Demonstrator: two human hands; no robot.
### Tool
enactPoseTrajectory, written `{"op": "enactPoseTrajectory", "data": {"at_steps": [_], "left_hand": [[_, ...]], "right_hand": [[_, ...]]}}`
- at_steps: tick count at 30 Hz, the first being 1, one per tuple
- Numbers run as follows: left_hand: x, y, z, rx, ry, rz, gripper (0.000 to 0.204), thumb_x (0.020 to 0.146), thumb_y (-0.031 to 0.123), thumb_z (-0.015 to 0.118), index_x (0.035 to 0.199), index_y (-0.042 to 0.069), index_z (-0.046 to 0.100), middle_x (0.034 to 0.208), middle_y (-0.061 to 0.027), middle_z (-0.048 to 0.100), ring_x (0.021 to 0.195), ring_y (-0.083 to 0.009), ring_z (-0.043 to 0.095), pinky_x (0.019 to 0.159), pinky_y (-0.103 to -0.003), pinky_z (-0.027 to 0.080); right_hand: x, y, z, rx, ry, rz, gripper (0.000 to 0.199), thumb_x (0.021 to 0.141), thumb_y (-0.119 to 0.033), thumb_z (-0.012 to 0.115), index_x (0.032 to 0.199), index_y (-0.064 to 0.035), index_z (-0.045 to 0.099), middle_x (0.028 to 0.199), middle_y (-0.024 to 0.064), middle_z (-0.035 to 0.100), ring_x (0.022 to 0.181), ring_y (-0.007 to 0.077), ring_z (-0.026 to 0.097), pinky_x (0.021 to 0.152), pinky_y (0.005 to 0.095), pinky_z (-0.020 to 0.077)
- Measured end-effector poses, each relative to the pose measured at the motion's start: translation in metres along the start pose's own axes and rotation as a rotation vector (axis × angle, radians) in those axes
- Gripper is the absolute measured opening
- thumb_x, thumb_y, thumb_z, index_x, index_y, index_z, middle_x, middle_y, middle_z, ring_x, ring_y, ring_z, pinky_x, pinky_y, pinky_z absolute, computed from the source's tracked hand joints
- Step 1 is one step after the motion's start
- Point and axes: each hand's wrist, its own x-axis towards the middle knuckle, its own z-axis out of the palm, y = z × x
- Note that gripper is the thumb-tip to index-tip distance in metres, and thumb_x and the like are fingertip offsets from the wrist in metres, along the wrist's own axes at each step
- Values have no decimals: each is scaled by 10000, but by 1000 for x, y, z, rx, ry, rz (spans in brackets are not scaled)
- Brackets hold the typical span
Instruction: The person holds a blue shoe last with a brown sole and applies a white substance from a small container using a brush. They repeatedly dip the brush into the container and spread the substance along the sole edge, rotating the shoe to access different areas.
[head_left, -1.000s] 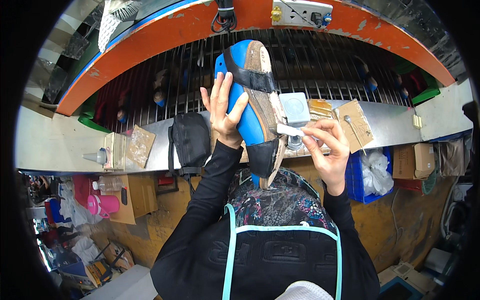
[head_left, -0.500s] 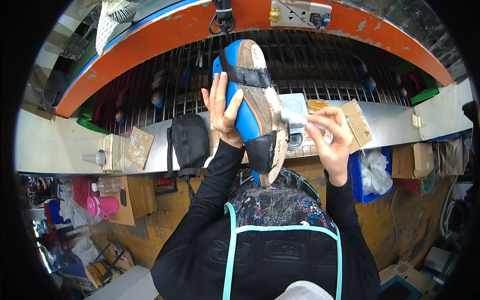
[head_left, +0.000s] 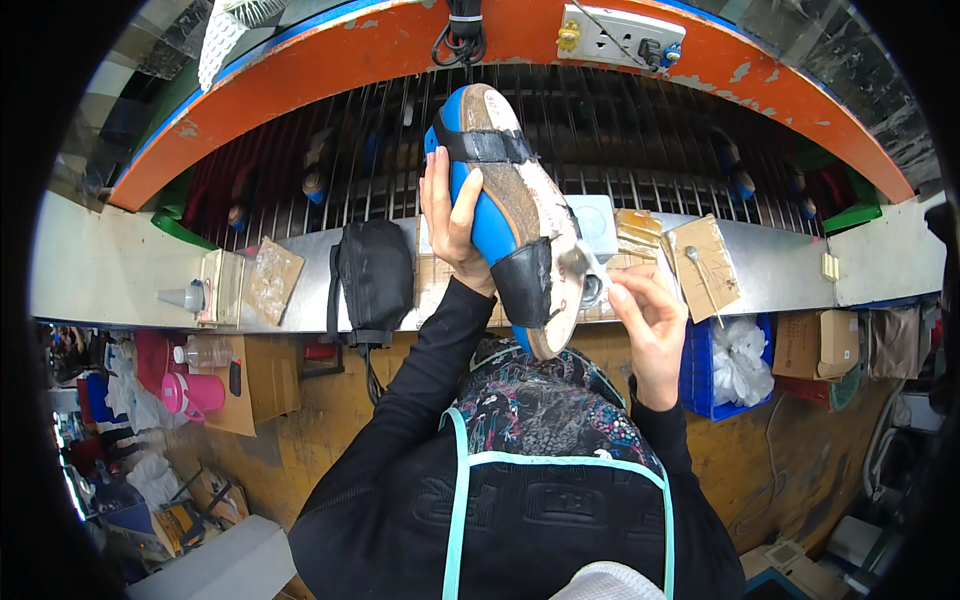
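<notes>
My left hand (head_left: pixel 453 215) holds a blue shoe last (head_left: pixel 492 228) with a sandal built on it, tilted so the underside faces right. A brown, cork-like layer (head_left: pixel 490 195) and black straps (head_left: pixel 524 283) wrap over a pale sole (head_left: pixel 540 205), with the strap ends folded onto the sole. My right hand (head_left: pixel 650 315) pinches a small whitish, blurred piece (head_left: pixel 594 266) against the lower part of the sole; its kind cannot be made out. Behind it a small round container (head_left: pixel 591 291) is partly hidden.
On the metal ledge lie a black pouch (head_left: pixel 375 275), a pale-blue square box (head_left: pixel 594 222) and a cardboard piece with swab-like sticks (head_left: pixel 705 270). Beyond runs a rod rack (head_left: pixel 390 135) under an orange frame (head_left: pixel 300 115). A blue crate (head_left: pixel 696 370) holds plastic bags at right.
My right hand has moved down along the sole with the whitish piece, from the middle toward the lower strap. My left hand keeps hold of the last, which has turned slightly.
</notes>
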Motion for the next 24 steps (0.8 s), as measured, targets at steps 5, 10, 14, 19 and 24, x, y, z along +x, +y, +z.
{"op": "enactPoseTrajectory", "data": {"at_steps": [5, 10, 14, 19, 24], "left_hand": [[-5, 0, 3, 1, -32, -21, 559, 780, 372, 734, 1261, 149, 557, 1389, -251, 471, 1294, -423, 448, 1068, -557, 312], [-11, 0, 6, 25, -55, -24, 490, 799, 318, 724, 1243, 172, 576, 1390, -234, 478, 1295, -413, 450, 1077, -551, 299], [-14, 0, 7, 30, -58, -20, 427, 813, 244, 716, 1220, 205, 594, 1384, -212, 493, 1289, -405, 461, 1066, -554, 317], [-13, -2, 7, 31, -63, -5, 426, 799, 227, 723, 1207, 210, 597, 1377, -204, 502, 1282, -406, 469, 1054, -558, 334], [-10, -4, 9, 42, -68, 9, 436, 787, 225, 728, 1204, 207, 601, 1376, -202, 505, 1279, -408, 471, 1054, -560, 329]], "right_hand": [[-14, -2, 1, -96, -12, -148, 152, 838, -42, 696, 983, -5, 723, 912, 53, 578, 840, 115, 544, 688, 215, 440], [-11, 4, 9, -159, 66, -209, 154, 837, -50, 701, 986, -26, 730, 910, 48, 556, 814, 109, 527, 639, 208, 426], [-4, 5, 10, -247, 108, -264, 156, 836, -50, 703, 988, -31, 731, 917, 41, 543, 793, 99, 516, 622, 207, 418], [7, 2, 11, -269, 130, -268, 169, 827, -47, 709, 993, -33, 731, 918, 43, 536, 757, 91, 499, 600, 209, 412], [20, 1, 5, -335, 141, -396, 185, 803, -34, 725, 988, -47, 737, 915, 42, 547, 723, 98, 519, 585, 218, 420]]}}
